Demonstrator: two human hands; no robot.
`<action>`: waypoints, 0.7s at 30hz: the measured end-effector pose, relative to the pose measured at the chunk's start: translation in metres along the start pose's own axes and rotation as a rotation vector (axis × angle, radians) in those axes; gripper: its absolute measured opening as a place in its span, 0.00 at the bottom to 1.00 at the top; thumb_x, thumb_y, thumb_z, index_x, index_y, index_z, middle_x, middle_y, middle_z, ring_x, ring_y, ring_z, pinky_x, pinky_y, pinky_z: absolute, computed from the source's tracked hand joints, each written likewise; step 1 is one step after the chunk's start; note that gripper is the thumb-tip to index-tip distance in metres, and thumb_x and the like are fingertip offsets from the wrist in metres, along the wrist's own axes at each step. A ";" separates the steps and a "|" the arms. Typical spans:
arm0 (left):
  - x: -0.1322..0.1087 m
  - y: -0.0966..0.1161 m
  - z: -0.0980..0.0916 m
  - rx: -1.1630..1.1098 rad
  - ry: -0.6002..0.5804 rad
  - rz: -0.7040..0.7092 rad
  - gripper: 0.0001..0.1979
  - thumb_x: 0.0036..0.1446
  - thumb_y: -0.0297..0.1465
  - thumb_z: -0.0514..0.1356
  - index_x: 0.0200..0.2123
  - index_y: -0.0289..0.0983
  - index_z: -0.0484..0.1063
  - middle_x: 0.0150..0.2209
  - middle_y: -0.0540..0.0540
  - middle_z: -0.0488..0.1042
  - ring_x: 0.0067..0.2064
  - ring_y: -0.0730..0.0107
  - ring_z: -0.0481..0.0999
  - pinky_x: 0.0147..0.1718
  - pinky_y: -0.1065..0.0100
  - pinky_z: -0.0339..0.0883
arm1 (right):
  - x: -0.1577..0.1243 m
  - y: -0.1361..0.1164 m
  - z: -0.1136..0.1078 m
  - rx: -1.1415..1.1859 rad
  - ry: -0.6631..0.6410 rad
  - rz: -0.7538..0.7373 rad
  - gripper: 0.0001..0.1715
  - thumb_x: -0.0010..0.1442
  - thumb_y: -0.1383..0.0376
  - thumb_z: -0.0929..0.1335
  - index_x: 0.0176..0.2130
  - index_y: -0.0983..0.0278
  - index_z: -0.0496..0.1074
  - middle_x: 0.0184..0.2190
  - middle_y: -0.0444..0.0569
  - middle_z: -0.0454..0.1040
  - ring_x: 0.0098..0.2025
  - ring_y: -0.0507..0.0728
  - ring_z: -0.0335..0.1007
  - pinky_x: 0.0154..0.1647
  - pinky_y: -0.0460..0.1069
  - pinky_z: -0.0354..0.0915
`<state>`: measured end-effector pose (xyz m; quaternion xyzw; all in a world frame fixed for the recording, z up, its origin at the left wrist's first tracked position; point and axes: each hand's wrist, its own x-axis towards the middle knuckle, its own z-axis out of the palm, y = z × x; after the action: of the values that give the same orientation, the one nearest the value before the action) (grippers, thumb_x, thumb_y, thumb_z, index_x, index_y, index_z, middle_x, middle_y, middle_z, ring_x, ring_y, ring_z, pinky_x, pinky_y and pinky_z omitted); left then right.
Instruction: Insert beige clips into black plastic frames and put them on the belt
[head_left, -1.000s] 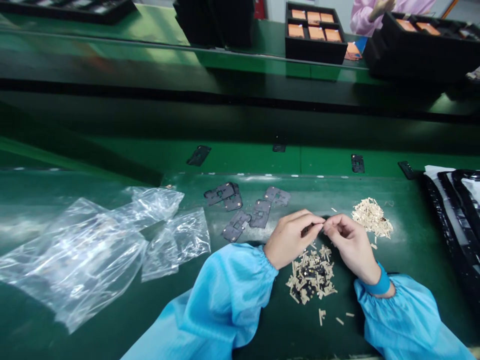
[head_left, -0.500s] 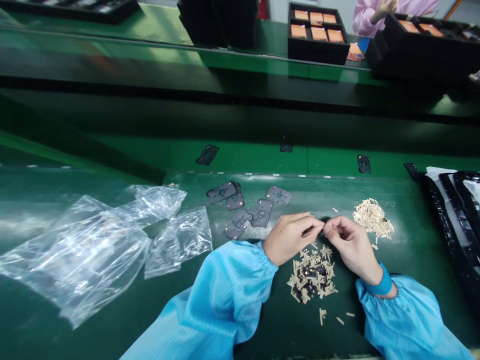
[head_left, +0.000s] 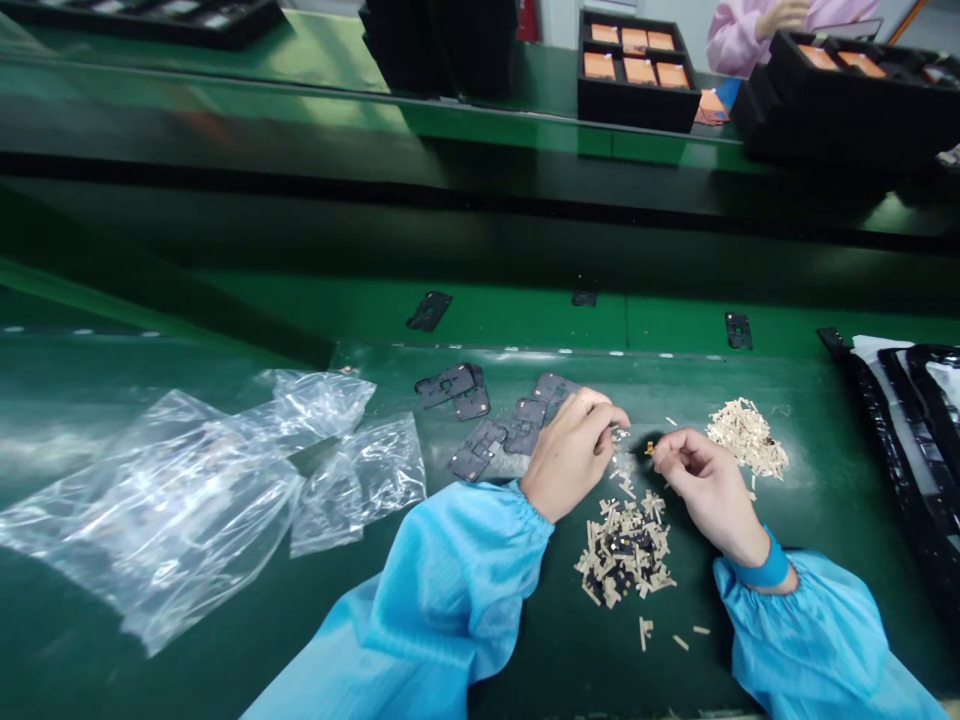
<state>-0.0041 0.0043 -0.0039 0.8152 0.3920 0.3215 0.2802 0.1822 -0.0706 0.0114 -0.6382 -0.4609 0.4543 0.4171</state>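
Note:
My right hand (head_left: pixel 701 485) pinches a tiny gold-orange flexible part (head_left: pixel 650 449) between thumb and fingertips. To its left, my left hand (head_left: pixel 574 450) hovers with fingers bent and thumb and forefinger apart, nothing visible between them. Small whitish scraps (head_left: pixel 622 470) lie below its fingertips. A pile of small beige-and-black parts (head_left: pixel 626 550) sits on the green work surface between my forearms. Beyond my right hand is a heap of beige pieces (head_left: pixel 746 437). Several flat black plates (head_left: pixel 472 450) lie beside my left hand, one partly hidden by it.
Clear plastic bags (head_left: pixel 202 500) spread over the left side. Black-edged packets (head_left: pixel 915 420) lie at the right. Single black plates (head_left: pixel 430 311) rest on the green strip behind. On the raised shelf stand black trays (head_left: pixel 637 105) with orange pieces; a person in pink sleeves (head_left: pixel 739 35) is behind.
My hands, fingertips together before, have separated. The left moved slightly up and left and its fingers parted; the gold-orange part now shows in my right fingertips.

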 end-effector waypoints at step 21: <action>0.005 0.012 0.000 -0.614 -0.353 -0.369 0.06 0.62 0.32 0.61 0.36 0.36 0.74 0.29 0.48 0.80 0.32 0.70 0.78 0.34 0.68 0.72 | -0.003 -0.001 0.002 -0.054 -0.045 -0.023 0.14 0.60 0.55 0.71 0.31 0.62 0.73 0.22 0.42 0.68 0.23 0.51 0.57 0.23 0.47 0.55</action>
<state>0.0038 0.0015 0.0063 0.6522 0.3632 0.2229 0.6270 0.1791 -0.0729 0.0123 -0.6333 -0.4897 0.4512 0.3945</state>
